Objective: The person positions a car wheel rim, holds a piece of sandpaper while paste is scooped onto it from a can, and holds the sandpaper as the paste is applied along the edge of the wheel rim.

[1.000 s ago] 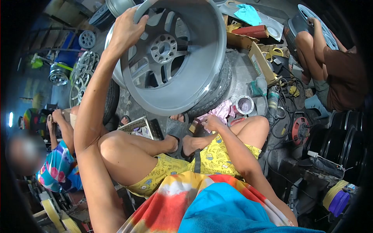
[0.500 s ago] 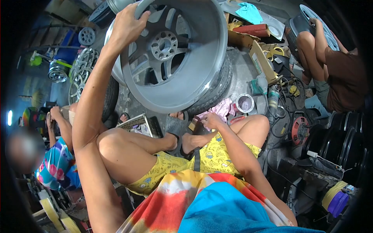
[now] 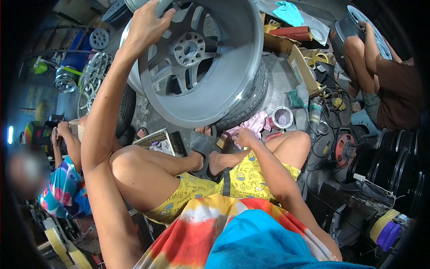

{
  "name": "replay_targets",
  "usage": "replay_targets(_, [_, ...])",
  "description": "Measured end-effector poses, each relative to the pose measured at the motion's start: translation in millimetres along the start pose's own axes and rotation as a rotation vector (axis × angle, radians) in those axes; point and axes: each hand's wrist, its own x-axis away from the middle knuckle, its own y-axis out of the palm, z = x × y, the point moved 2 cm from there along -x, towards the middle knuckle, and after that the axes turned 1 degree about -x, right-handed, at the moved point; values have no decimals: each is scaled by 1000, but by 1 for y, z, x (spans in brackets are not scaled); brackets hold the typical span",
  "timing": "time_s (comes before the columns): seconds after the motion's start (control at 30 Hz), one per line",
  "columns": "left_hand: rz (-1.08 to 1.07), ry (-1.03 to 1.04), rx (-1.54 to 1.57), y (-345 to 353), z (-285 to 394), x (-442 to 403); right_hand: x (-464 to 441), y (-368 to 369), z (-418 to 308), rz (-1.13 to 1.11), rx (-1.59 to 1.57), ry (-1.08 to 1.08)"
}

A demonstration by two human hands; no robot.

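Observation:
A grey alloy wheel rim [image 3: 201,107] stands tilted in front of me, its spokes and hub facing my way. My left hand [image 3: 150,22] grips its upper left edge, thumb apart, the other fingertips partly hidden. Low between the rim and my right knee is my right hand [image 3: 244,137], its fingers curled closed. What it holds, if anything, I cannot make out. Just left of its fingertips lies a small brown block-like piece [image 3: 222,141]. A crumpled pink cloth [image 3: 254,123] lies directly behind that hand, and an open tin [image 3: 282,117] of greyish paste stands to its right.
A tyre [image 3: 253,101] lies beneath the rim. A crate [image 3: 172,142] stands by my left foot. On the right are a cardboard box [image 3: 304,69], a grinder-like tool [image 3: 315,112], loose cables, a red reel [image 3: 345,150] and black wheels [image 3: 385,166]. Co-workers sit on both sides.
The whole view has shifted slightly, with the rim and floor items a little higher in it. Both hands keep their places on and beside the rim.

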Motion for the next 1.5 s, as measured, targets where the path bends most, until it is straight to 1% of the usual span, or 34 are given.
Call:
replay_targets(0.1, [-8,-18,24,0,1,0,4,-4,-5,-26,14,19])
replay_targets(0.23, [-23,-45,41,0,3,-1,3,-3,-5,-5,22,6])
replay_targets(0.3, [9,19,-9,0,2,-1,2,-2,-3,-1,23,-1])
replay_targets(0.43, [-12,-15,9,1,0,-1,2,-4,-4,-25,-20,15])
replay_targets(0.53, [16,37,-20,1,-1,-1,5,-6,-7,-15,-21,17])
replay_targets(0.73, [-24,-9,22,1,-2,-3,2,-1,-4,17,-2,-6])
replay_targets(0.8, [28,72,-48,2,-4,-5,1,-1,-5,25,-2,-1])
replay_targets(0.83, [34,70,-60,2,-5,-5,-1,-1,-5,23,-10,-7])
replay_targets(0.97, [39,37,-113,-1,-9,-8,5,-8,-20,33,-24,-40])
replay_targets(1.1, [45,-26,-172,-3,-21,-10,-1,-5,-16,28,-59,-47])
replay_targets(1.17, [18,-53,-161,-3,-40,-18,-3,-5,-13,-17,-95,-34])
replay_targets(1.23, [17,-103,-193,-5,-52,-20,-4,-6,-13,-6,-95,-42])
replay_targets(1.3, [27,-98,-182,-8,-58,-20,-3,-6,-15,5,-95,-51])
replay_targets(1.4, [-10,-142,-124,-12,-62,-22,-2,-8,-19,27,-85,-100])
replay_targets(1.5, [-40,-239,-79,-14,-65,-22,-3,-6,-17,21,-100,-79])
